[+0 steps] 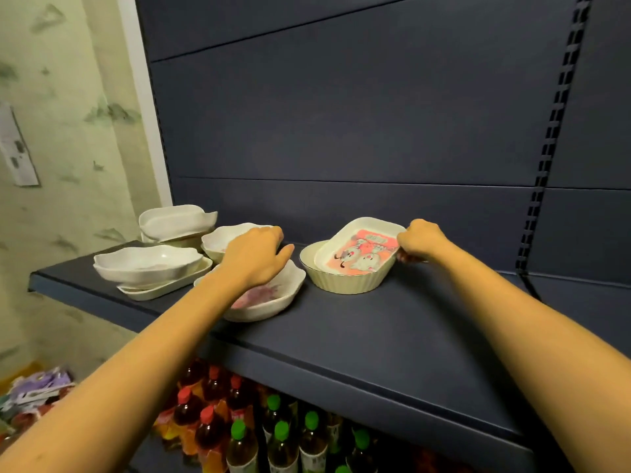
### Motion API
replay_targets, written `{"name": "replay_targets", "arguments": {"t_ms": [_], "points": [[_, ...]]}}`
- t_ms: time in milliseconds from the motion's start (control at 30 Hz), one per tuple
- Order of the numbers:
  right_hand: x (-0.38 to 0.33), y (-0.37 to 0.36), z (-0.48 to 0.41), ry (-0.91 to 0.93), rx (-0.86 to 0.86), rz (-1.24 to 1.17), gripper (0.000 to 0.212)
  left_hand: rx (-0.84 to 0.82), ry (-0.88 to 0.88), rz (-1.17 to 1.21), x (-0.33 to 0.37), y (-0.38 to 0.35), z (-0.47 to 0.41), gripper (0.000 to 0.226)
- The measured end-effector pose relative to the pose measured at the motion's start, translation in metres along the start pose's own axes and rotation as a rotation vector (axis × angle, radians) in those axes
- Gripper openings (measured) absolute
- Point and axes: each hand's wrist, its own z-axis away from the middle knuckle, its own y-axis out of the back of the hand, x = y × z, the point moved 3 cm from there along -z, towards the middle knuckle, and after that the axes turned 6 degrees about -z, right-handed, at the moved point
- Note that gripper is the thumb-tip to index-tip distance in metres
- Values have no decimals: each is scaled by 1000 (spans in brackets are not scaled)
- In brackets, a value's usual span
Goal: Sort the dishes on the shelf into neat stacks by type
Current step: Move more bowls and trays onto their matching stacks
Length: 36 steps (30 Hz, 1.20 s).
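Low in view I am seeing dark reddish plastic drink bottles with red caps standing just beside pale bottles with green caps. Purple and pink packets are lying at lower left. A white rectangular wall plate is hanging on green-mottled wallpaper. A black slotted metal upright is running up the dark blue back panel.

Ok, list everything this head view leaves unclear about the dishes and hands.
All in the head view:
- Left hand: its back hides the fingertips, so any grip on the rear bowl is unclear.
- Floral bowl: left forearm covers much of the pattern.
- Back-left stack: count hidden by top bowl.
- Ribbed bowl: inside covered by printed tray.
- Bottles: labels dim, cut by bottom edge.
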Motion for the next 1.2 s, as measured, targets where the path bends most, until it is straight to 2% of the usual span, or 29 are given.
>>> {"name": "replay_targets", "arguments": {"t_ms": [100,267,467,600,667,767,900,1067,1200], "points": [[0,9,-2,-38,113,-47,21,-76,-31,27,-8,-13,-26,40],[5,40,6,-115,291,-238,26,-195,-70,102,-5,-34,-63,39],[24,52,42,-201,391,-300,37,-439,-82,193,3,-62,-86,41],[38,51,73,-246,439,-310,39,-523,-144,229,7,-68,-90,39],[45,53,86,-281,456,-340,37,-502,-167,244,7,-69,-92,40],[55,57,105,-318,507,-371,36,-385,-167,290,7,-62,-96,33],[66,71,129,-353,589,-395,35,-238,-197,342,26,-34,-97,3],[82,114,167,-360,709,-441,36,-248,-274,391,72,-7,-92,13],[106,150,211,-388,800,-478,37,-262,-389,413,126,11,-75,5]]}}
